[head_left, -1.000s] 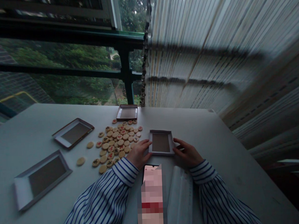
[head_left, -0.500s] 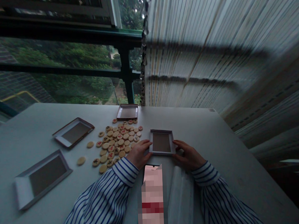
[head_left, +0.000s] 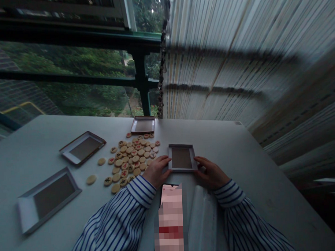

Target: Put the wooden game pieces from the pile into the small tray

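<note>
A small shallow box point(head_left: 182, 170) with pale walls and a brown-grey bottom lies on the white table in front of me. My left hand point(head_left: 157, 170) grips its left side, thumb at the near corner and fingers along the edge. On the opposite side, my right hand point(head_left: 211, 171) holds the right edge between thumb and fingers. Just left of my left hand spreads a loose heap of round wooden xiangqi pieces point(head_left: 130, 158), some face up with red or black characters, others blank side up.
Further box halves lie around the pieces: a large pale one point(head_left: 53, 213) at left, a brown-edged one point(head_left: 72, 162) behind it, another point(head_left: 143, 132) at the back. A phone point(head_left: 170, 198) and a clear plastic sleeve point(head_left: 202, 219) lie between my forearms. Beyond the table point(head_left: 239, 148) hangs a string curtain point(head_left: 204, 69).
Almost nothing differs. Both hands keep their hold on the small box, which sits very slightly further right in the picture.
</note>
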Demonstrator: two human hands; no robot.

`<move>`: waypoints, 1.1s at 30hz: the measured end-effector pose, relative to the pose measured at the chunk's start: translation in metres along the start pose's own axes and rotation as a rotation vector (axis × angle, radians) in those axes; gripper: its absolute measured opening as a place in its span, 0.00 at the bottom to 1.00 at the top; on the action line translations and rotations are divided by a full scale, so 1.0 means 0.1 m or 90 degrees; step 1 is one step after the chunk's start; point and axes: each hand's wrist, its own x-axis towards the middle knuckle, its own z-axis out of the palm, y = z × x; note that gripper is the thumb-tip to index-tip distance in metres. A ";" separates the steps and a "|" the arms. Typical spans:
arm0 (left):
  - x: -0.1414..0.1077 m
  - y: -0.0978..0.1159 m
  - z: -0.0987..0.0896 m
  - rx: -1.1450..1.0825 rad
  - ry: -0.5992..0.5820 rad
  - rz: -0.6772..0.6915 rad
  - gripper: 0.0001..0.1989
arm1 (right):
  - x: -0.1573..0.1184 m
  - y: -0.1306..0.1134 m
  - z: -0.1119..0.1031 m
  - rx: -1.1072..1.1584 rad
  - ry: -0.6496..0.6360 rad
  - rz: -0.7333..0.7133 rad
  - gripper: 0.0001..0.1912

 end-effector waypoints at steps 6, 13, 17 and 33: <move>0.01 0.01 0.01 0.013 0.015 0.010 0.19 | 0.00 -0.01 0.00 -0.013 0.011 -0.008 0.23; 0.00 0.02 -0.02 -0.009 0.012 -0.011 0.19 | 0.00 0.01 0.00 -0.015 0.021 -0.023 0.23; 0.00 -0.01 -0.09 -0.089 0.032 -0.036 0.19 | 0.00 0.00 -0.01 -0.021 0.029 -0.030 0.23; -0.10 -0.03 -0.69 -0.170 0.154 -0.110 0.17 | 0.01 -0.06 -0.03 -0.015 0.138 -0.033 0.19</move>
